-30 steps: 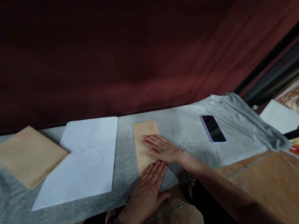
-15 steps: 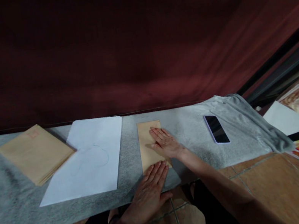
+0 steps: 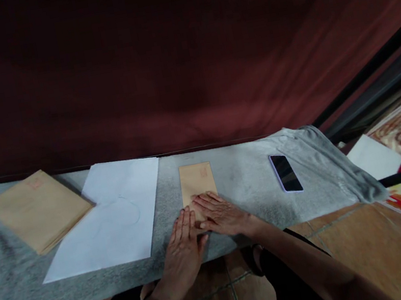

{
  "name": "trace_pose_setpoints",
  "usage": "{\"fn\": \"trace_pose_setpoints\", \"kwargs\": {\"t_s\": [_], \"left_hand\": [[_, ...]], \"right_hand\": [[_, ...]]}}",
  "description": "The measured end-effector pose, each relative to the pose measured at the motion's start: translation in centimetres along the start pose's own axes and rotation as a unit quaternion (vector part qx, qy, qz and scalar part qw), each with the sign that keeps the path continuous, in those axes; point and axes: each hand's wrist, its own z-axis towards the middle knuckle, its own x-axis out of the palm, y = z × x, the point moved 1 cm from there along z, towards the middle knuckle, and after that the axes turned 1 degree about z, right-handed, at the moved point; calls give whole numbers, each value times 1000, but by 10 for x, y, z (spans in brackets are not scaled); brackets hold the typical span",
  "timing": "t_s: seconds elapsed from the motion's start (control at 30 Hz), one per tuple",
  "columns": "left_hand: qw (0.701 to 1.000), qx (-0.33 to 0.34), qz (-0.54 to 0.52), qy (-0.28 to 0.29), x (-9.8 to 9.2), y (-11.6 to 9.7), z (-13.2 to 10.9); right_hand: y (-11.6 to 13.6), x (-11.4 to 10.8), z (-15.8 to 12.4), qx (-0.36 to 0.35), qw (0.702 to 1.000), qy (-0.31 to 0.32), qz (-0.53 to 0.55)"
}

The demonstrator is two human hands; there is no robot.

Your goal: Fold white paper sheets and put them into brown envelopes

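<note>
Now sliding down the brown envelope (image 3: 195,177) on the bench (image 3: 246,178) with flat right hand (image 3: 224,215), and shifting flat left hand (image 3: 182,246) to its left edge, gripping nothing, likely smoothing the near end.

My right hand (image 3: 221,213) lies flat across the lower part of a brown envelope (image 3: 195,177) on the grey cloth (image 3: 243,173); my left hand (image 3: 182,246) rests at its lower left edge. To my left, stacked brown envelopes (image 3: 38,212) overlap white paper (image 3: 122,236); to my right lies a phone (image 3: 286,173), screen dark.
</note>
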Motion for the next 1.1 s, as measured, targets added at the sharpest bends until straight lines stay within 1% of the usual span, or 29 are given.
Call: {"fn": "trace_pose_setpoints", "kwargs": {"t_s": [0.13,0.23,0.33,0.43,0.5,0.53,0.57,0.63,0.7,0.73,0.77,0.83,0.9,0.93,0.97,1.0,1.03,1.07,1.1], "left_hand": [[999,-48,11,-12,-3,3,7],[997,-74,-14,-6,-8,3,16],[991,-104,-79,-2,-17,0,27],[970,-172,-169,22,-25,2,37],[938,-236,-248,45,-27,7,43],[915,-268,-297,55,-27,10,46],[886,-299,-350,61,-27,13,48],[817,-347,-455,64,-26,17,53],[754,-369,-540,59,-30,16,59],[733,-374,-565,58,-33,14,61],[719,-376,-582,61,-38,11,63],[708,-382,-591,58,-50,3,68],[682,-376,-626,35,-60,-3,72],[663,-372,-649,24,-63,-5,74],[644,-369,-670,16,-65,-6,76],[631,-369,-683,14,-66,-6,77],[626,-371,-686,18,-65,-5,78],[629,-375,-681,28,-63,-3,79],[637,-377,-671,38,-60,-1,79]], "right_hand": [[11,0,-8,-11,1000,-6,-3],[15,-3,-9,8,1000,-3,9],[17,-9,-6,24,999,-2,27],[20,-14,-4,28,999,-10,35],[23,-17,-3,34,999,-16,31],[25,-17,-3,37,999,-19,28],[27,-18,-4,41,999,-21,24],[32,-19,-5,46,998,-25,15],[38,-19,-7,51,998,-29,6],[40,-19,-7,54,998,-33,0],[43,-20,-7,59,998,-36,-9],[45,-25,-5,86,995,-48,-28],[41,-36,-4,145,986,-71,-32],[35,-44,-5,187,978,-94,-17],[28,-52,-6,236,962,-132,21],[18,-60,-9,284,938,-182,75],[7,-67,-13,330,898,-246,155],[-4,-73,-18,371,830,-328,256],[-15,-77,-22,388,800,-356,288]]}}
